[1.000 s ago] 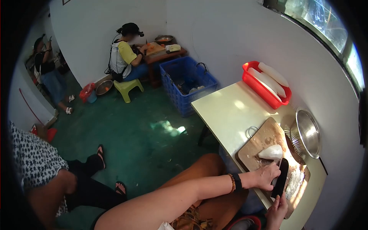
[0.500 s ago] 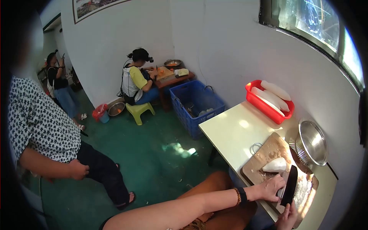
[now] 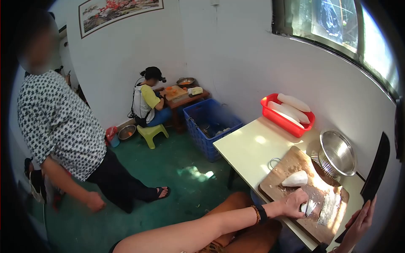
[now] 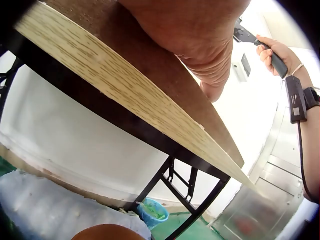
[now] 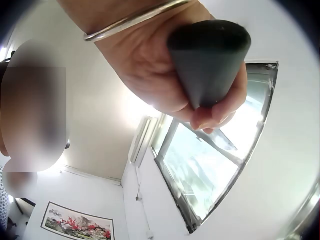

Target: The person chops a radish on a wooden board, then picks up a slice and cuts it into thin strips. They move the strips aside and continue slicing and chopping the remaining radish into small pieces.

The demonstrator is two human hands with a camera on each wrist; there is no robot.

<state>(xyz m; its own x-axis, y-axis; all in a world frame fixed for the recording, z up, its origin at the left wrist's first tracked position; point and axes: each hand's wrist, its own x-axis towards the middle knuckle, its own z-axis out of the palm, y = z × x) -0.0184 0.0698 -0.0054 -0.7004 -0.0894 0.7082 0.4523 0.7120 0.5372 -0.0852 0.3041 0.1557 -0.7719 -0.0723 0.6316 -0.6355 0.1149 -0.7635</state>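
In the head view the left hand (image 3: 294,203) rests on the wooden cutting board (image 3: 276,179), its fingers curled over a cut white vegetable piece (image 3: 310,207). The left wrist view shows that hand (image 4: 195,30) above the board's edge; the piece is hidden there. Off the board's right side, the right hand (image 3: 362,219) grips a black knife (image 3: 377,166), blade raised upward. The right wrist view has the fingers of that hand (image 5: 155,70) round the dark handle (image 5: 207,65). A larger white vegetable chunk (image 3: 296,179) and a strip of chopped white bits (image 3: 329,207) lie on the board.
A red basket (image 3: 280,120) of long white vegetables and a metal colander (image 3: 337,152) stand at the table's wall side. A blue crate (image 3: 202,137) is beyond the table. One person (image 3: 63,122) stands at left; another (image 3: 147,101) sits at a small table.
The right hand has lifted the knife off the board, up and to the right. The left hand stays at the cut piece. The standing person has moved rightward in view.
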